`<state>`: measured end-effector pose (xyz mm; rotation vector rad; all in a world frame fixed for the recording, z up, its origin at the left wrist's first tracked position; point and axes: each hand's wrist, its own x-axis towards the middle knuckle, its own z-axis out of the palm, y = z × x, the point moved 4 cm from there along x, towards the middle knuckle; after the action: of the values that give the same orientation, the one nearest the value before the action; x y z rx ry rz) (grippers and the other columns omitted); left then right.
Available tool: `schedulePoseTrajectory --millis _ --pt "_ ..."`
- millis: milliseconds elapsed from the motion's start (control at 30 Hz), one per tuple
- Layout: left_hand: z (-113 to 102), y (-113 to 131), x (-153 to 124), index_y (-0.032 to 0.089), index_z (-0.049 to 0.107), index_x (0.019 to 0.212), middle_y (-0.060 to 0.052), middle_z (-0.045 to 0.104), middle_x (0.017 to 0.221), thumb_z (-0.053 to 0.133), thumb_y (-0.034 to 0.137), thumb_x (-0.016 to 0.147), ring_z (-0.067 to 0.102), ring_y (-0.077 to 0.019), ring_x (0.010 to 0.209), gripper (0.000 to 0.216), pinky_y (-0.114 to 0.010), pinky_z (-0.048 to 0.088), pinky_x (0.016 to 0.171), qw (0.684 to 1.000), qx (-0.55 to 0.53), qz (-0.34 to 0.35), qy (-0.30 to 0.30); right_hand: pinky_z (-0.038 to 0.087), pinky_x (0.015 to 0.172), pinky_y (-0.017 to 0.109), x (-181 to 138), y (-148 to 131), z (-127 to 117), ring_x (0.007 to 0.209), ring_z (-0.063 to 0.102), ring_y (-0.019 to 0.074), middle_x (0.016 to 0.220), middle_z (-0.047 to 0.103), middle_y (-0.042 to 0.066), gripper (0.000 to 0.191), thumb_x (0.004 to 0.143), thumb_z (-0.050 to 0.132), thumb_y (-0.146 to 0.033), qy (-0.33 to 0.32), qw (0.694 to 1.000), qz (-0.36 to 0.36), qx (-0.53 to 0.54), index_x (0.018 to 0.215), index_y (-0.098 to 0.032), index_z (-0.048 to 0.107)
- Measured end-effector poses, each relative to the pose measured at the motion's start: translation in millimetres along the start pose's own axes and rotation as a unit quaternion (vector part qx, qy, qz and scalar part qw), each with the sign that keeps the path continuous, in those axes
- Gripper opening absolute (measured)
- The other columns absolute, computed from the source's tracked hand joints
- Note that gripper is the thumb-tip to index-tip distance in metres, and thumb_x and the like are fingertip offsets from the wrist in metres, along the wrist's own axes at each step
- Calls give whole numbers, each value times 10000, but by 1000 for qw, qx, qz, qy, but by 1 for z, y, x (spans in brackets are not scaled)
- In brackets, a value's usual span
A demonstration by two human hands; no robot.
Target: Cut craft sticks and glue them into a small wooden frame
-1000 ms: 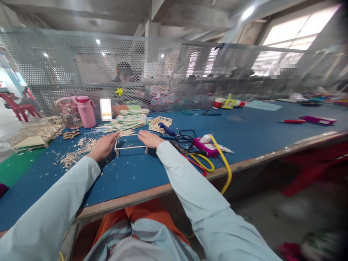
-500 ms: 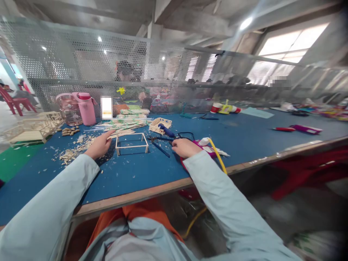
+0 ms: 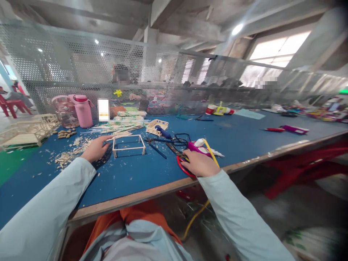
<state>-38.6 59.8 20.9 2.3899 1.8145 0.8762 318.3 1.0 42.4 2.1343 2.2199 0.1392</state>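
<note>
A small frame of thin wooden sticks point(image 3: 128, 145) stands on the blue table point(image 3: 136, 174). My left hand point(image 3: 95, 149) rests on the table just left of the frame, fingers loosely curled, touching its left end. My right hand point(image 3: 199, 164) lies near the table's front edge, fingers closing on the red-handled scissors point(image 3: 182, 163). A pink and white glue gun point(image 3: 199, 145) with a yellow cord point(image 3: 210, 150) lies just beyond that hand.
Wood chips point(image 3: 69, 152) litter the table left of the frame. Stick bundles point(image 3: 125, 125), a pink bottle point(image 3: 83, 110), stick models point(image 3: 25, 132) and blue pliers point(image 3: 156, 146) sit further back. A mesh screen point(image 3: 163, 79) divides the table; a person works behind it.
My right hand left the stick frame, swept right past the glue gun and came down on the red scissors near the table edge. My left hand stayed beside the frame.
</note>
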Motion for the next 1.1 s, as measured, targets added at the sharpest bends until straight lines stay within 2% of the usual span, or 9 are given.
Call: schedulePoseTrajectory --millis 167,333,433,533,633,767,867,967,1100 --pt "0 -1 0 140 554 1163 -102 599 1159 392 253 789 553 -228 1052 423 -341 413 910 1000 10 -21 6 378 631 275 -4 7 4 880 602 244 981 642 122 374 761 490 -239 13 999 13 33 1128 -166 513" --pt "2 -6 4 143 542 1181 -100 632 1097 408 251 785 591 -221 981 432 -336 437 882 999 1 -51 13 363 534 245 -10 15 5 608 575 168 686 616 42 371 728 491 -291 39 974 42 218 1071 -153 525" --pt "3 -6 12 154 494 1232 -81 587 1183 407 216 770 564 -201 1040 475 -328 424 914 1000 -14 -19 18 333 467 225 -18 13 11 475 488 122 531 507 -38 451 686 559 -355 17 917 15 399 1084 -154 492" --pt "7 0 21 173 550 1180 -50 535 1254 393 208 769 503 -189 1133 441 -321 378 973 998 -16 56 -4 329 465 214 -23 1 14 475 449 93 566 498 -54 539 610 649 -353 4 841 -44 539 1083 -164 473" --pt "12 2 25 174 610 1108 -59 589 1183 359 234 802 533 -193 1101 401 -306 394 953 997 -8 61 -42 306 439 208 -24 -16 16 444 400 73 543 469 -59 367 648 608 -317 -11 785 -78 615 956 -156 490" --pt "14 5 22 186 587 1140 -65 595 1174 349 217 815 540 -201 1093 403 -315 406 936 997 12 64 -52 305 414 206 -21 -42 13 423 400 74 499 435 -64 163 686 524 -258 -25 745 -111 657 793 -169 440" --pt "14 8 18 188 570 1156 -74 494 1292 336 165 804 484 -197 1158 423 -330 370 976 993 30 105 -42 336 416 203 -17 -57 11 435 423 71 552 455 -64 178 653 534 -217 -19 720 -107 685 771 -183 405" --pt "10 16 13 186 565 1152 -66 371 1387 357 122 772 338 -208 1270 438 -383 307 1027 985 52 165 -26 342 399 199 -14 -67 12 414 403 65 539 437 -76 223 646 573 -244 -12 687 -88 721 781 -189 404" --pt "2 29 0 197 596 1096 -73 480 1305 440 100 681 352 -214 1259 453 -406 275 1045 971 75 216 -64 322 376 187 -14 -75 13 400 391 62 520 421 -86 280 648 611 -286 4 641 -77 764 821 -195 411"
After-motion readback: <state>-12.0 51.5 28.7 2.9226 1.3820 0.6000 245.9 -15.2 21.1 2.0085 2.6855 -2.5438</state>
